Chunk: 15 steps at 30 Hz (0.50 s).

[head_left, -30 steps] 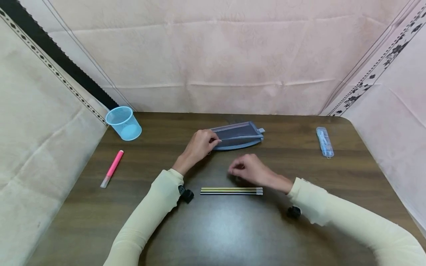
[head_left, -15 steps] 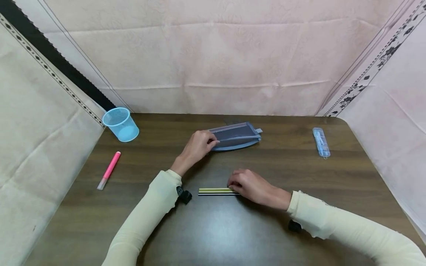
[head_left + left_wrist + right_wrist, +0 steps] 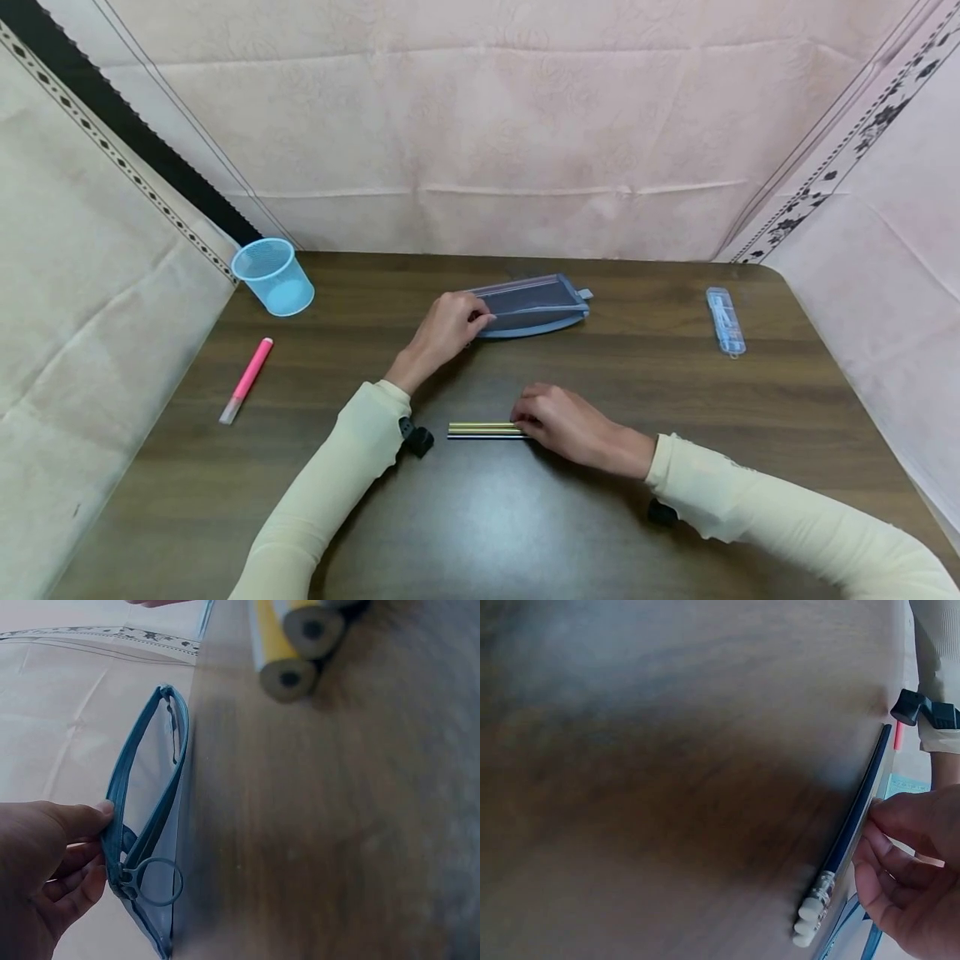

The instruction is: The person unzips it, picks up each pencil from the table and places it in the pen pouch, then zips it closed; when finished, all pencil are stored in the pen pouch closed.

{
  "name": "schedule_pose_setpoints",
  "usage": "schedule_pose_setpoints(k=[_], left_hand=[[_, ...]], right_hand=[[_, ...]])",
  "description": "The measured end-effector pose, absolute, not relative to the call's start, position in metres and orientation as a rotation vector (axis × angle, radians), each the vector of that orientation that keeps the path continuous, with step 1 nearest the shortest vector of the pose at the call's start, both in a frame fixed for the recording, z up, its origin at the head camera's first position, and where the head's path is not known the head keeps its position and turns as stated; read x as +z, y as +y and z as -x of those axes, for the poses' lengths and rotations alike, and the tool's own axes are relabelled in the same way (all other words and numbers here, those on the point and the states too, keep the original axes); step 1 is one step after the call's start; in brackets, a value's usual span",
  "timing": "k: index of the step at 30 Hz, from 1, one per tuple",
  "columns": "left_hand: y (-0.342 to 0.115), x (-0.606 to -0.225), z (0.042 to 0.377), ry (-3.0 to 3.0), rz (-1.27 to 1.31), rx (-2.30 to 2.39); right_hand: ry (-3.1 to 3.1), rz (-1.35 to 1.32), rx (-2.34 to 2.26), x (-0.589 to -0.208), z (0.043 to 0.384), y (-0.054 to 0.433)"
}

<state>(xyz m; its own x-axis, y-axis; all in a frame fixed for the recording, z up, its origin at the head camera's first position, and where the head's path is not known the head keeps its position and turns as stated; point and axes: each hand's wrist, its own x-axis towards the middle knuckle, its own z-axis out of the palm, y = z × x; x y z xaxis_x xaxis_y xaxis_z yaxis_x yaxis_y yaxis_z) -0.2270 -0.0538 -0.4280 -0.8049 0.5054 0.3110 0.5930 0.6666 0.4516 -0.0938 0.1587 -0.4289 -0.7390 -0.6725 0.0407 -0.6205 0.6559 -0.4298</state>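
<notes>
My left hand (image 3: 447,325) pinches the left end of a blue mesh pencil case (image 3: 532,307) near the back of the table. Its zipped mouth gapes, and a ring pull (image 3: 180,882) hangs beside my fingers in the left wrist view. Three unsharpened pencils (image 3: 480,431), yellow and dark blue, lie side by side in front of the case. Thumb and curled fingers of my right hand (image 3: 570,423) pinch at the pencils, covering their right ends in the head view. White erasers (image 3: 807,922) show at those ends in the right wrist view.
A light-blue cup (image 3: 281,283) stands at the back left of the wooden table (image 3: 510,525), with a pink marker (image 3: 251,375) in front of it. A small clear-blue case (image 3: 726,322) lies at the back right. Cloth (image 3: 480,125) hangs behind the table.
My right hand has come down and toward me onto the pencils, then stays there. My left hand keeps its hold on the pencil case.
</notes>
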Motion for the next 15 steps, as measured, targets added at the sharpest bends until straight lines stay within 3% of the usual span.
schedule_pose_setpoints(k=[10,15], left_hand=[[-0.053,-0.427,0.229,-2.708,0.920,-0.813],[-0.054,-0.427,0.230,-2.700,0.913,-0.825]], right_hand=[[2.876,1.317,-0.348,-0.430,0.103,0.155],[2.808,1.341,-0.455,-0.426,0.114,0.159]])
